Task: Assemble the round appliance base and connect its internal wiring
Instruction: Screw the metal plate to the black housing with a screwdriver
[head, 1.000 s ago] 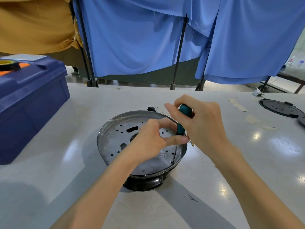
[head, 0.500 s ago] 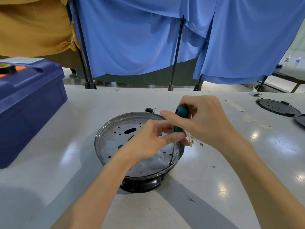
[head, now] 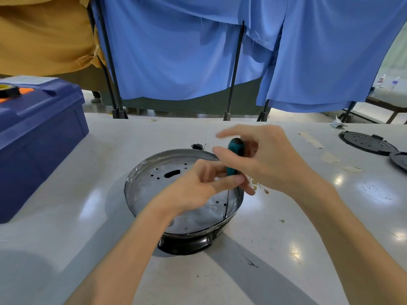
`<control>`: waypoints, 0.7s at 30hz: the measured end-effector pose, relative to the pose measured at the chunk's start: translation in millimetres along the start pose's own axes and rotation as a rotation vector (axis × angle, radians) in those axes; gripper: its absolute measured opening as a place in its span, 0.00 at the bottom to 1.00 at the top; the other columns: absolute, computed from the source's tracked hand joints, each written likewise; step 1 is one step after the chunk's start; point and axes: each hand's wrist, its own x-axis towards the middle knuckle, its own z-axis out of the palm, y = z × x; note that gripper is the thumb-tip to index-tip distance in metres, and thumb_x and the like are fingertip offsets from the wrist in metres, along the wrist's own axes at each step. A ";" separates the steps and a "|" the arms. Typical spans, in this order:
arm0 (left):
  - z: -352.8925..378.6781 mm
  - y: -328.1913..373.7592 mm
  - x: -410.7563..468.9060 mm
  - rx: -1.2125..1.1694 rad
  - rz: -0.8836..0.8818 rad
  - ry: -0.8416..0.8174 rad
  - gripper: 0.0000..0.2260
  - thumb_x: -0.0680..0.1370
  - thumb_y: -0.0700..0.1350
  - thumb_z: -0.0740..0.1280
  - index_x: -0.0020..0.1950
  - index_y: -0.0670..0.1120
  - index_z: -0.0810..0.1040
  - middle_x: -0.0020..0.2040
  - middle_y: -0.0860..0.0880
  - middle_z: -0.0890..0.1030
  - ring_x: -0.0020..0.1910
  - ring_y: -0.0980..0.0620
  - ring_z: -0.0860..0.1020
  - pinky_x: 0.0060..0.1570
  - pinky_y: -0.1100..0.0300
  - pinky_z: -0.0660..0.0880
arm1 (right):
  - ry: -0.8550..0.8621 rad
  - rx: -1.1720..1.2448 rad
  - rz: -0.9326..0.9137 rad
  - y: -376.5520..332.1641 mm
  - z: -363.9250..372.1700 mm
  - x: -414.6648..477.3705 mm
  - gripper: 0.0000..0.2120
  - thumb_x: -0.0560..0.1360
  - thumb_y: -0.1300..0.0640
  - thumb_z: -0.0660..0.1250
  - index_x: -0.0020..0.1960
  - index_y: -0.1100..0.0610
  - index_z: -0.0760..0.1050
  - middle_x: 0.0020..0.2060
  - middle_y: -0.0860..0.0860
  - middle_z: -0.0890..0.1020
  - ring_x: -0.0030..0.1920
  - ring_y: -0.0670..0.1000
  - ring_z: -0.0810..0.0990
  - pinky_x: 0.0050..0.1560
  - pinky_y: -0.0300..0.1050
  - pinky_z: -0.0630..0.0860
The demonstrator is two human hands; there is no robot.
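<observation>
- Forearms (head: 123,260), both bare, reaching in from the bottom edge over a pale glossy table (head: 66,227) and meeting above the work.
- Round appliance base (head: 154,186) near the table's middle, just ahead of the forearms: black shell below, shiny metal plate set inside, pierced by an oblong slot and small holes.
- Left hand (head: 196,190) over the middle of the plate, fingers curled, thumb and fingertips pinching the lower end of the screwdriver handle, where the shaft begins.
- Screwdriver (head: 234,157) with a teal handle and black cap, close to upright, slightly tilted. Thin dark shaft running down to a hole by the plate's near right rim, tip seated there.
- Right hand (head: 273,161) wrapped about the upper handle from the right, thumb across its front, fingers curled behind, forefinger lifted and blurred.
- Small brass-coloured terminals (head: 261,188) on the table just beside the base's right rim, partly hidden under the right hand; wires too fine to trace.
- Small black part (head: 196,146) at the base's far rim, touching or just behind it; cannot tell which.
- Dark blue toolbox (head: 39,139) at far left, well apart from the base, a roll of tape (head: 8,90) on its lid.
- Two black round covers (head: 367,143) side by side at far right, strips of pale tape (head: 311,139) stuck to the table between them and the hands.
- Beyond the table edge, blue cloth (head: 176,51) hung on black stands (head: 235,69), and mustard cloth (head: 44,34) at upper left.
</observation>
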 end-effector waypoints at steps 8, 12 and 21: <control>5.9 -6.7 -3.4 0.060 0.024 0.240 0.06 0.74 0.49 0.73 0.48 0.50 0.85 0.42 0.56 0.86 0.40 0.66 0.79 0.45 0.72 0.71 | 0.149 -0.094 0.058 -5.5 17.4 -3.4 0.18 0.73 0.51 0.72 0.31 0.55 0.67 0.21 0.42 0.64 0.25 0.46 0.64 0.29 0.39 0.62; 0.1 -2.8 -1.5 0.144 -0.019 0.110 0.09 0.78 0.51 0.68 0.49 0.49 0.85 0.45 0.58 0.85 0.44 0.70 0.77 0.49 0.66 0.70 | 0.092 -0.302 0.126 -5.5 13.0 1.2 0.25 0.74 0.40 0.65 0.27 0.54 0.62 0.20 0.46 0.63 0.25 0.47 0.63 0.27 0.42 0.58; 2.3 -5.1 -2.3 0.066 0.005 0.153 0.06 0.73 0.49 0.74 0.48 0.49 0.86 0.45 0.54 0.86 0.51 0.59 0.81 0.61 0.60 0.68 | 0.032 -0.057 -0.069 -5.3 3.3 -0.5 0.13 0.72 0.57 0.71 0.32 0.62 0.74 0.22 0.52 0.70 0.27 0.54 0.66 0.29 0.39 0.65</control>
